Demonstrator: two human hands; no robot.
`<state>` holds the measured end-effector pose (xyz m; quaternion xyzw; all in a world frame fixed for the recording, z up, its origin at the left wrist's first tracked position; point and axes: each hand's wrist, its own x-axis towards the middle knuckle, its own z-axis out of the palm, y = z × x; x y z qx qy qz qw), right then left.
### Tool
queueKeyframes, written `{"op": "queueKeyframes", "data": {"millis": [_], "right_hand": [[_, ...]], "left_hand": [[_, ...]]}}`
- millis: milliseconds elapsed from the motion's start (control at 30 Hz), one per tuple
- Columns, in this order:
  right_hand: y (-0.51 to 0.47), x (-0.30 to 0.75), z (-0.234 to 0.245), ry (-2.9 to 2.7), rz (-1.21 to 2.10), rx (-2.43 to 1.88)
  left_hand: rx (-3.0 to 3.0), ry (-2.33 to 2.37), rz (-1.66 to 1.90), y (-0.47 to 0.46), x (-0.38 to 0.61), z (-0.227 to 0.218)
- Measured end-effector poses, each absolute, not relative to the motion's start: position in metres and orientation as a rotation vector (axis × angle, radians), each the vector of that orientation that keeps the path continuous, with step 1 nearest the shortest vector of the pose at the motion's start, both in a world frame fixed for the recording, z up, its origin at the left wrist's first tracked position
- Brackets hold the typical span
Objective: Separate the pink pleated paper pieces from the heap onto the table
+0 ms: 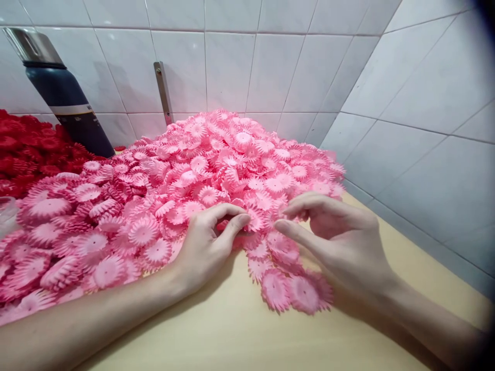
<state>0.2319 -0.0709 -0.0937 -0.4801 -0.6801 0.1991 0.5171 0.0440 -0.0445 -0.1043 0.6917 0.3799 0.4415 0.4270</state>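
My left hand [216, 234] is closed in a pinch, thumb against forefinger, at the front of a heap of pink fringed flower pieces [240, 139]. What the pinch holds is too small to make out; a thin dark bit shows just below the thumb tip. To its right, my right hand [336, 226] has its thumb and curled fingers apart, with a gap between the tips and nothing visible in it. Below and between both hands, several loose pink flower pieces [276, 289] lie flat on the table [185, 330].
A dark blue bottle [73, 103] with a steel cap stands at the back left, beside a pile of red flower pieces [27, 147]. A metal bracket [163, 93] is against the white tiled wall [232, 67]. Another tiled wall [433, 134] borders the table's right side.
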Motion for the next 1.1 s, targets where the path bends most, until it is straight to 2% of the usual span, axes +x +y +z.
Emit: {"op": "queueKeyframes", "data": {"millis": [100,233,633,1100], "right_hand": [[-0.0752,0.2283,-0.0945,-1.711,0.629,-1.067],[-0.0760,0.2262,-0.0989,-1.705,0.664,-1.069],[-0.0734,0.2263,-0.0973,-1.557,0.876,-1.099],[-0.0717,0.2282,-0.0980,-1.575,0.851,-1.063]], "left_hand": [[1.920,0.925,1.074,-0.0445,0.0440,-0.1018],[2.098,0.832,1.042,-0.0453,0.0448,-0.1000],[2.063,0.840,1.035,-0.0448,0.0442,-0.1007],[2.002,0.834,1.058,-0.0446,0.0441,-0.1029]]}}
